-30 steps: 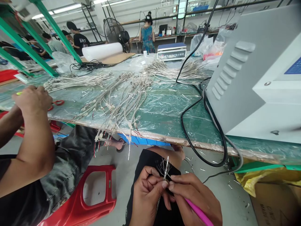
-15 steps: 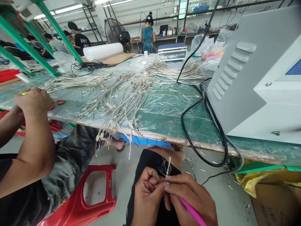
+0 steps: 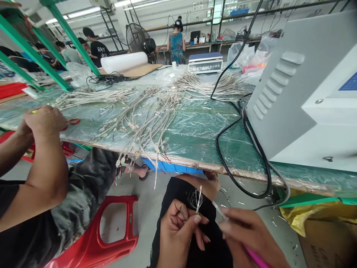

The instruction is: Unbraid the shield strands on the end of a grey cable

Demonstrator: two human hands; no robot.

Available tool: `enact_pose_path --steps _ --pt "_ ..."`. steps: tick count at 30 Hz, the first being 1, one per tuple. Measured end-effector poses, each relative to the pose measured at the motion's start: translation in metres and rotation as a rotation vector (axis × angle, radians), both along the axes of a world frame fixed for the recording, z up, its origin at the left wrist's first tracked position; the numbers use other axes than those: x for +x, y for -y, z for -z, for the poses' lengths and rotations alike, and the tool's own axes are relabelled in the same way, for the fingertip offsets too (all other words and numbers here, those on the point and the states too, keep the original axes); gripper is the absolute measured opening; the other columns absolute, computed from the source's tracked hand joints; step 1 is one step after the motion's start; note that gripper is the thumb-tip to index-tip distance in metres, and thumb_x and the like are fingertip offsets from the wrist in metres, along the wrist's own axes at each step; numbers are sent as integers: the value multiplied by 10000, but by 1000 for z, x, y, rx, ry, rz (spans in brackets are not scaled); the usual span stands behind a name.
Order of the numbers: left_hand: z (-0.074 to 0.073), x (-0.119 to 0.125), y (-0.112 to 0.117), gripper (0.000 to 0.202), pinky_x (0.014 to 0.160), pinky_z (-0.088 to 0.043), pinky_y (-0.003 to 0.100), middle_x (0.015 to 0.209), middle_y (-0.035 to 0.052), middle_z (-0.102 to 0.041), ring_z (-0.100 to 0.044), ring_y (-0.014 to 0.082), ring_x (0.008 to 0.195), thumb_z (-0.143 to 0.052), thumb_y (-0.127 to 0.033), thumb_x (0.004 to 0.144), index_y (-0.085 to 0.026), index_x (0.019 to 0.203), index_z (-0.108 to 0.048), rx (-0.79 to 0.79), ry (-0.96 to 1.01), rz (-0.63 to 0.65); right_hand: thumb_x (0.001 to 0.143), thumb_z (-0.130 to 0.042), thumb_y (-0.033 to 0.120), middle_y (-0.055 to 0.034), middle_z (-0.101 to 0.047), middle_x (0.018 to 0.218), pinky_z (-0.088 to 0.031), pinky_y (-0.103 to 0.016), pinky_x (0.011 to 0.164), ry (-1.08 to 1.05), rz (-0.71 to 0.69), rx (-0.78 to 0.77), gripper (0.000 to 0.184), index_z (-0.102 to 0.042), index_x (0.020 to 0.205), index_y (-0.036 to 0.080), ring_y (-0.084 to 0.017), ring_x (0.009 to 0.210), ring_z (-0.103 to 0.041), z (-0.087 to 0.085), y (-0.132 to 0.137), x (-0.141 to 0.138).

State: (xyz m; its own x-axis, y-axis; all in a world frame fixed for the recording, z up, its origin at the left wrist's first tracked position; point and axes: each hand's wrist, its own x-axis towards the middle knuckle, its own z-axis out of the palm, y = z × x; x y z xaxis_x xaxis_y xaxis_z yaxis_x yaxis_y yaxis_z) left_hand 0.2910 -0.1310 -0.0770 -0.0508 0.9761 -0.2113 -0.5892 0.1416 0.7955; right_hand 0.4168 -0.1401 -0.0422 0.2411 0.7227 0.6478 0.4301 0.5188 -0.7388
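Low in the head view, my left hand [image 3: 178, 232] pinches a thin grey cable [image 3: 197, 199] whose frayed shield strands stick up above my fingertips. My right hand [image 3: 248, 236], blurred, is a little to the right of it and holds a pink tool [image 3: 255, 257]; a pale strip [image 3: 219, 210] juts from its fingers toward the cable end. Both hands are over my lap, below the front edge of the green table [image 3: 195, 130]. Several more grey cables [image 3: 145, 115] lie in bundles on the table.
A grey machine [image 3: 304, 93] fills the right of the table, with black cords [image 3: 242, 160] looping off the edge. A co-worker's arm [image 3: 41, 163] and a red stool [image 3: 111, 227] are at left. Red scissors [image 3: 71, 122], a scale [image 3: 205, 61], a cardboard box [image 3: 326, 242].
My right hand has pulled away to the right from the cable end, parting from my left hand's fingers. The co-worker's hands have shifted slightly.
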Motion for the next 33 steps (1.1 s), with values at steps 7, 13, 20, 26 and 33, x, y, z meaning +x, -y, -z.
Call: enact_pose_path --steps 7,13,20,26,33 --pt "-5 0 4 201 488 -595 285 771 53 -808 -628 111 355 -716 -214 862 -190 831 -519 80 -39 16 942 -590 298 -23 -777 850 -589 -200 527 -252 -53 -371 185 -713 1075 263 -136 620 -712 7 -22 11" --pt "-2 -1 5 131 479 -567 244 586 -18 -739 -618 105 354 -775 -248 818 -172 883 -689 67 -68 12 776 -740 277 -100 -684 1238 -616 -240 659 -341 -242 -530 348 -579 1084 258 -183 892 -719 14 -28 -7" --pt "2 -6 4 101 448 -517 191 648 18 -765 -650 110 395 -754 -189 832 -167 928 -732 80 -24 57 824 -712 238 -60 -713 1062 -616 -230 662 -537 -319 -584 241 -502 942 247 -143 809 -719 14 -28 -18" --pt "4 -15 2 148 478 -596 288 749 50 -784 -594 93 338 -716 -270 863 -168 970 -703 131 103 68 827 -739 313 -46 -710 1031 -588 -210 516 -768 -390 -659 279 -490 935 248 -100 596 -661 17 -22 -25" --pt "3 -23 -2 91 386 -515 176 715 38 -768 -400 15 272 -572 -235 955 -244 1045 -559 170 206 87 792 -728 304 -59 -731 1041 -579 -230 633 -592 -401 -748 243 -524 905 236 -106 671 -642 13 -21 -26"
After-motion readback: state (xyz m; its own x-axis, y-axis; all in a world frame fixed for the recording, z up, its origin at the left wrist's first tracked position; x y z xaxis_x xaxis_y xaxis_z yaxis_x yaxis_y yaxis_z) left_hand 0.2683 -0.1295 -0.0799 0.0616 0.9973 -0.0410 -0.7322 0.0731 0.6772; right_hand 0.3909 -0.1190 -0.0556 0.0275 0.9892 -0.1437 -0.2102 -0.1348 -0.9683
